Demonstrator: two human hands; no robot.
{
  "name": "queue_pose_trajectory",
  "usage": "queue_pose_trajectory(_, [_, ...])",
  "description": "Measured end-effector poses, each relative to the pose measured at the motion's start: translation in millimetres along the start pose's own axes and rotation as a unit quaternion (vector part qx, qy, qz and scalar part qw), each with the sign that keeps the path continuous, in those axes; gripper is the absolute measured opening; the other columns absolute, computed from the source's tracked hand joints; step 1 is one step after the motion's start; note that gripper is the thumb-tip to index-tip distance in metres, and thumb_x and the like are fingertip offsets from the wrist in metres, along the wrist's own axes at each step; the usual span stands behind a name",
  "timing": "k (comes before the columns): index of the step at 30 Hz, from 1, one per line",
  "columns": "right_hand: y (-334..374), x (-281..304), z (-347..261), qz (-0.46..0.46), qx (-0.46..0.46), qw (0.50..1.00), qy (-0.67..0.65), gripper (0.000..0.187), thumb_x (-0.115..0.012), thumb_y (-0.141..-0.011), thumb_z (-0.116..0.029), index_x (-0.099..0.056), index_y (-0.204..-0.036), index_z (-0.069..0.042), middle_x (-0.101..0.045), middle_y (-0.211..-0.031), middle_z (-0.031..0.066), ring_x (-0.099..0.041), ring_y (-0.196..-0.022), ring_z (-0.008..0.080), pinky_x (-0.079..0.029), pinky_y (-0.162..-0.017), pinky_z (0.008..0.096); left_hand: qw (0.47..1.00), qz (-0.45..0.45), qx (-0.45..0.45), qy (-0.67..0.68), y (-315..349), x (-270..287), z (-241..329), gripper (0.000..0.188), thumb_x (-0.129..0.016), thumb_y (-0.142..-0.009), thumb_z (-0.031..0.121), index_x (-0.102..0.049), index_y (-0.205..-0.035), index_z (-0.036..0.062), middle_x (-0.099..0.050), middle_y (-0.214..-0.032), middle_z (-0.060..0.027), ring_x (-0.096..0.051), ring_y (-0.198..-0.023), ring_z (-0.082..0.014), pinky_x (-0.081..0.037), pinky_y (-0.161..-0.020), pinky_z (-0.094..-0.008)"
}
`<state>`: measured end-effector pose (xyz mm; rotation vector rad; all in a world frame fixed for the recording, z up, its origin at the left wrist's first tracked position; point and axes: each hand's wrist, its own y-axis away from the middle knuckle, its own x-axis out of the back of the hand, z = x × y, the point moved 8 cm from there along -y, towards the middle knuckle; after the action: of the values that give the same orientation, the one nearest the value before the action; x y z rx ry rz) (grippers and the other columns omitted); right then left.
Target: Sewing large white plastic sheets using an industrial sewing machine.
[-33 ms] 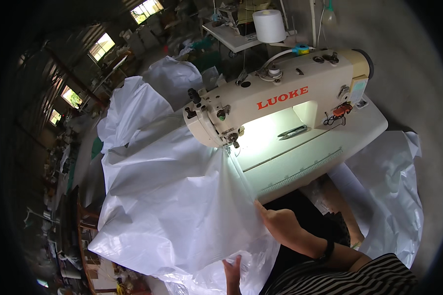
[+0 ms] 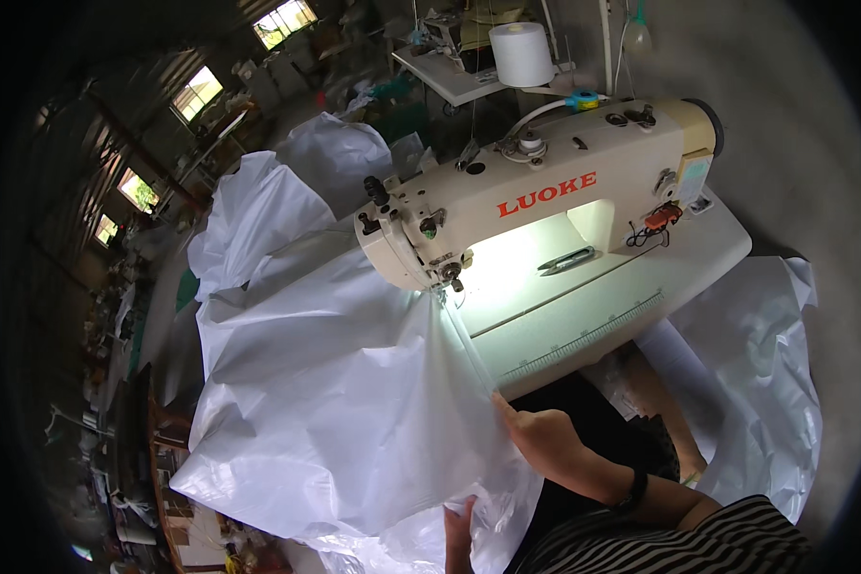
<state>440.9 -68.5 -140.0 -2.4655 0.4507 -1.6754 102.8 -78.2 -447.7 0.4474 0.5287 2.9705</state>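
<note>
A large white plastic sheet (image 2: 325, 411) lies in folds to the left of the sewing machine (image 2: 545, 191). Its right edge runs up under the lit needle area. My right hand (image 2: 545, 440) is closed on that edge just in front of the machine bed, with the index finger pointed along it. Lower down, my left hand (image 2: 459, 526) is at the sheet's near side, its thumb showing. The other fingers go out of sight in the plastic, which appears pinched there.
Thread snips (image 2: 566, 260) lie on the machine bed. A white thread cone (image 2: 522, 55) stands behind the machine. More white sheeting (image 2: 756, 354) hangs at the right, by the wall. Another work table (image 2: 459, 81) stands farther back.
My left hand has shifted slightly right and its fingers, spread before, are now partly covered by the plastic. My right hand stays nearly in place on the edge.
</note>
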Motion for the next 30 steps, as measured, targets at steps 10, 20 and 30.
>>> queue_pose_trajectory(10, [-22.2,-16.2,-6.2,-0.037,0.022,0.998,-0.039,0.061,-0.061,-0.078,-0.003,-0.045,-0.135,0.012,-0.061,-0.061,0.0051,-0.063,-0.051,0.0231,-0.048,-0.045,0.0345,0.978,0.185,-0.056,0.077,37.9,47.0,197.0,0.067,-0.066,-0.095,0.023,-0.032,-0.145,-0.0061,-0.046,-0.143,-0.0266,-0.049,-0.128,-0.0328,-0.04,-0.109,-0.0439])
queue_pose_trajectory(20, [-114.5,-37.2,10.3,-0.082,0.047,0.991,0.09,0.051,-0.057,-0.084,-0.001,-0.049,-0.133,0.011,-0.063,-0.065,0.006,-0.065,-0.057,0.0224,-0.049,-0.047,0.035,0.92,0.262,-0.291,-0.026,-17.1,43.3,325.3,0.049,-0.061,-0.085,-0.004,-0.044,-0.13,-0.0112,-0.06,-0.108,-0.0203,-0.06,-0.103,-0.0323,-0.047,-0.097,-0.0394])
queue_pose_trajectory(30, [-110.2,-47.0,4.7,-0.084,0.003,0.981,0.177,0.054,-0.061,-0.083,-0.008,-0.053,-0.136,0.002,-0.055,-0.056,-0.0029,-0.057,-0.047,0.0151,-0.038,-0.039,0.03,0.804,0.281,-0.475,-0.221,-10.5,1.0,427.4,0.045,-0.057,-0.075,-0.009,-0.063,-0.119,-0.0002,-0.068,-0.104,-0.0207,-0.066,-0.092,-0.0406,-0.053,-0.082,-0.0409])
